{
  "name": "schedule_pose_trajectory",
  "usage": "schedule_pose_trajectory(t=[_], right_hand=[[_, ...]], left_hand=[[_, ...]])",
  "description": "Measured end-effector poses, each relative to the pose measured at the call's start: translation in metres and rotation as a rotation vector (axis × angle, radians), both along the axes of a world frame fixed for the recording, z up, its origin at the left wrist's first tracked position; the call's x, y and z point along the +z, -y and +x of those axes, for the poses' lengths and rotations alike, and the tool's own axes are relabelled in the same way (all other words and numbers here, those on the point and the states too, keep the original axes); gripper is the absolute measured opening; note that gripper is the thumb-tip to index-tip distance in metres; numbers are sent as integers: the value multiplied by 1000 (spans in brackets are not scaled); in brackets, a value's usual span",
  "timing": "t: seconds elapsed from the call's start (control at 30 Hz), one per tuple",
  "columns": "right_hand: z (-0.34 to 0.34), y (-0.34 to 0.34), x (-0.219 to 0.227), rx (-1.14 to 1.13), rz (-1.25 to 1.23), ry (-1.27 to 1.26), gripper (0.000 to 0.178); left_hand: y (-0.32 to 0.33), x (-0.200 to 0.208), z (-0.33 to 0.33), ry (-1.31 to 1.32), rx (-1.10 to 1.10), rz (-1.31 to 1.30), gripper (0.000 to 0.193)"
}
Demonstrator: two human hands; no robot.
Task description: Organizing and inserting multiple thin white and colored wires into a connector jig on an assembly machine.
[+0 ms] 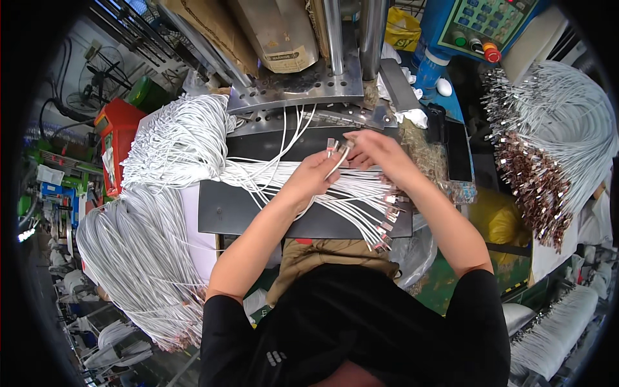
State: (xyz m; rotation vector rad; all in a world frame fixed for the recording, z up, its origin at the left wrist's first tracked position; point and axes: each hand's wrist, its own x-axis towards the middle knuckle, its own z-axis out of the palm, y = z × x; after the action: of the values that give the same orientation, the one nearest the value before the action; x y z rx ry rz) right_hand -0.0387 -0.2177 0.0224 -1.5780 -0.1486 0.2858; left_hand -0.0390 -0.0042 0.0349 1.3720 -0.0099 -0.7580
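Above the dark work plate, my left hand is closed around a few white cables, whose small metal-ended connectors stick up past its fingertips. My right hand meets it from the right, with thumb and finger pinched at the connector end of one cable. Part of that grip is hidden by the fingers. Beneath both hands a spread of white cables runs across the plate, and their connector ends fan out at the lower right. Several loose cables arch up toward the machine.
A press-like machine with a steel plate and posts stands just beyond the hands. Large coiled cable bundles lie at the left and right. A control panel with a red knob is at the upper right. A dark phone-like slab lies right.
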Motion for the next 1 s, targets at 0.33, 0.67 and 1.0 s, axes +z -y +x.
schedule_pose_trajectory(t=[0.33,0.67,1.0], right_hand=[[-3,-23,9,-71,-488,197,37],[33,-11,-4,-101,-422,489,29],[44,2,-44,-233,-1248,1123,32]], left_hand=[[1,-20,5,-66,-21,-120,26],[6,-41,30,44,-169,-85,25],[6,-37,68,-103,171,-54,25]])
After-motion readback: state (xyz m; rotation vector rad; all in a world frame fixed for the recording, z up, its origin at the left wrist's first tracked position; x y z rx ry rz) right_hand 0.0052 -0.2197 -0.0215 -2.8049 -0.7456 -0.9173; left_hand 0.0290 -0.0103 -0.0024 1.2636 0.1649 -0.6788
